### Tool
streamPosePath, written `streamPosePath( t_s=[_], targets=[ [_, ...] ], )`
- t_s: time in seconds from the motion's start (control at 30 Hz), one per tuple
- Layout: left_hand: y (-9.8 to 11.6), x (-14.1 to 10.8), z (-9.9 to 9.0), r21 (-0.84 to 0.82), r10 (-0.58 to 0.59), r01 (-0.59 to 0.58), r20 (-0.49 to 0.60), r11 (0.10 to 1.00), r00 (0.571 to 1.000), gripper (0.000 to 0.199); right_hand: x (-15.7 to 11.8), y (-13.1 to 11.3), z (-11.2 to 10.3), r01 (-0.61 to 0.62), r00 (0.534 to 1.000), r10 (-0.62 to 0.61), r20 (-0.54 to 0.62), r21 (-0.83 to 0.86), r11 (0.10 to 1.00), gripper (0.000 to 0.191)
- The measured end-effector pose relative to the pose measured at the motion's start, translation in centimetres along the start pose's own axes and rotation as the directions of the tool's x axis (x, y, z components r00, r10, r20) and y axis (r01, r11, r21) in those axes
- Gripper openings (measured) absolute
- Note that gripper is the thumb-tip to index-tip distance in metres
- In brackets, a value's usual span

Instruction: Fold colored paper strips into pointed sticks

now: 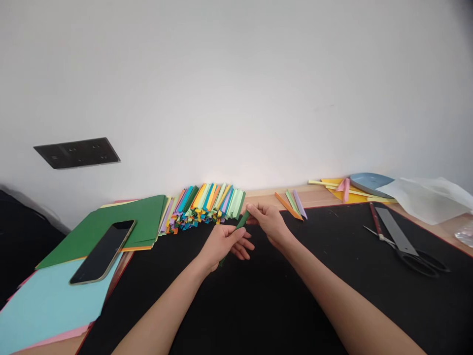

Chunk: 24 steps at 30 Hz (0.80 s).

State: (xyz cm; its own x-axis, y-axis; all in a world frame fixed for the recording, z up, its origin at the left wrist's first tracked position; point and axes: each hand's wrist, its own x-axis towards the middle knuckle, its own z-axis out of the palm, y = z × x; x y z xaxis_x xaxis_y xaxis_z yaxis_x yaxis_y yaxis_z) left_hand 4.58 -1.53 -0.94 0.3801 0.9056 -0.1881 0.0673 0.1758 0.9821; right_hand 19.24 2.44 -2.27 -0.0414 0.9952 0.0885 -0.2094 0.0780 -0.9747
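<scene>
A narrow green paper strip [242,220] slants between my two hands above the black mat [236,305]. My left hand [225,244] pinches its middle between thumb and fingers, the other fingers loosely spread; the strip's lower end peeks out under that hand. At the upper end, my right hand [268,221] has its thumb and fingertips closed on the strip. Just behind my hands lies a thick pile of folded colored paper strips [207,204]. Three more folded strips, orange, green and purple [300,204], rest right of my right hand.
At left, a phone [103,251] lies across green paper sheets [129,222] and light blue sheets [55,301]. Scissors [399,236] and a thin red-handled tool [376,219] lie at right. Behind them are a blue tray [371,183] and a plastic bag [428,197]. The wall [236,88] borders the table.
</scene>
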Motion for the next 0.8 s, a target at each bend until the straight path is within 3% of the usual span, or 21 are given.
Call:
streamPosePath(
  t_s=[0.1, 0.27, 0.6, 0.7, 0.8],
  targets=[
    [-0.1, 0.1, -0.1, -0.043, -0.022, 0.023, 0.02, 0.999, 1.0, 0.04, -0.3, -0.3, 0.1, -0.02, 1.0, 0.02, 0.005, 0.028, 0.999, 0.044],
    [-0.4, 0.3, -0.1, -0.063, -0.029, 0.033, 0.059, 0.997, 0.998, 0.039, -1.0, -0.1, 0.7, -0.053, 0.988, 0.057, 0.144, -0.033, 0.998, 0.037],
    [0.3, -0.1, 0.0, -0.035, -0.057, 0.059, 0.073, 0.998, 0.996, 0.039, 0.6, 0.6, -1.0, -0.019, 0.996, 0.02, -0.09, 0.015, 1.0, 0.039],
    [0.1, -0.1, -0.1, -0.065, -0.042, 0.048, 0.095, 0.997, 0.995, 0.039, 0.5, 0.6, -0.8, -0.076, 0.994, 0.081, -0.076, 0.066, 0.995, 0.039],
    [0.0, 0.0, -0.2, -0.12, -0.033, 0.041, 0.066, 0.992, 0.997, 0.039, 0.0, 0.6, -0.3, -0.141, 0.99, 0.138, 0.035, 0.1, 0.985, 0.039]
  ],
)
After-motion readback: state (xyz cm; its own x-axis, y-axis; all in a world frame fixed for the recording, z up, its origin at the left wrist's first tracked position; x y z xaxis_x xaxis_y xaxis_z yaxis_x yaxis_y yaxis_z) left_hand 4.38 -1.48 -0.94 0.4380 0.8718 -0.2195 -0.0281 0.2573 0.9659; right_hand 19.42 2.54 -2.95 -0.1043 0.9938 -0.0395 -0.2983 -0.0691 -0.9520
